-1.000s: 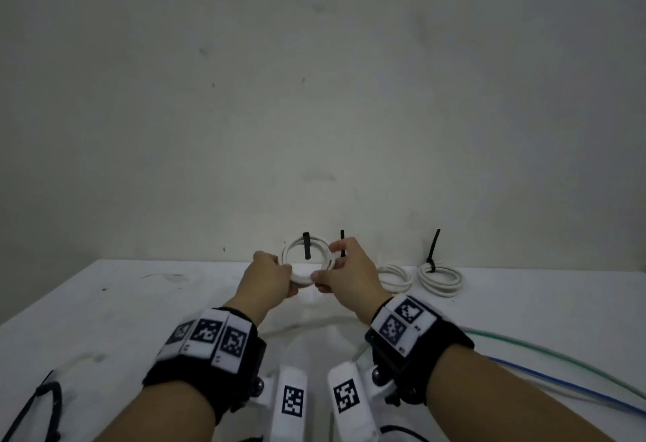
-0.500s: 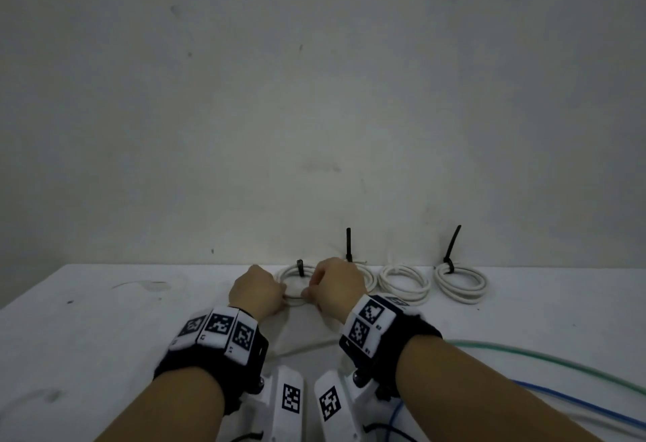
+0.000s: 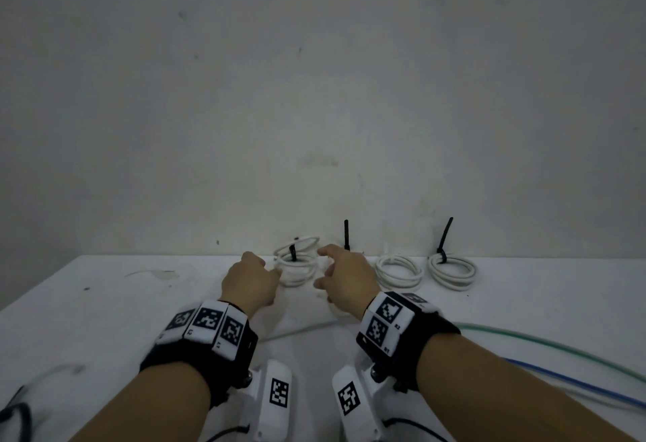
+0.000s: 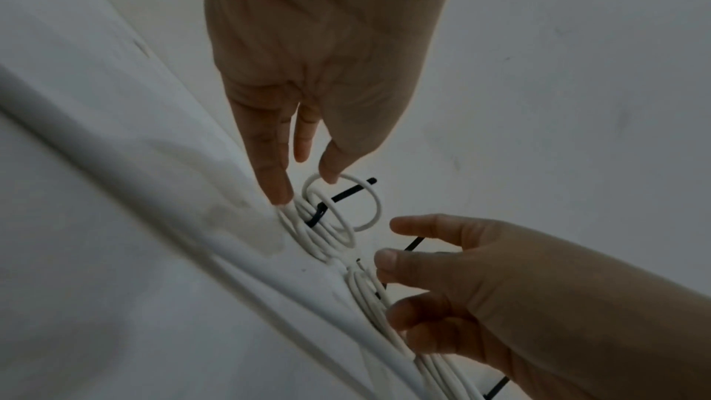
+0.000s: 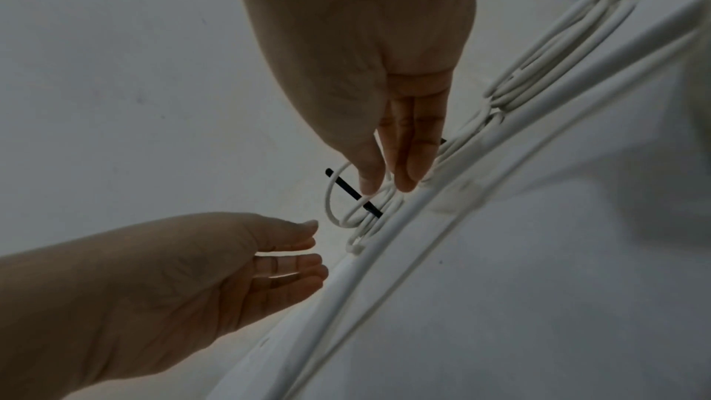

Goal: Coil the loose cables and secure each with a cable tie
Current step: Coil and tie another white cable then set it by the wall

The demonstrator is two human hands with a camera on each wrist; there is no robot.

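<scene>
- Your left hand (image 3: 250,282) is resting straight fingers (image 4: 275,175) on the near edge of the tied white cable coil (image 3: 297,267), gripping nothing.
- Your right hand (image 3: 346,277) is hovering just beside the coil with its fingers (image 5: 407,163) loosely spread, not closing on anything.
- The coil is lying on the white table (image 3: 105,301) against the wall, its black cable tie (image 3: 292,253) sticking up; one loop is springing up looser than the rest.
- Two more tied coils (image 3: 398,272) are lying to its right, side by side.
- This looks like the set-down of a finished coil.
- Loose green cable (image 3: 545,343) and blue cable (image 3: 566,377) are trailing across the table on your right; the next move probably calls for picking one up by an end and winding even loops.
</scene>
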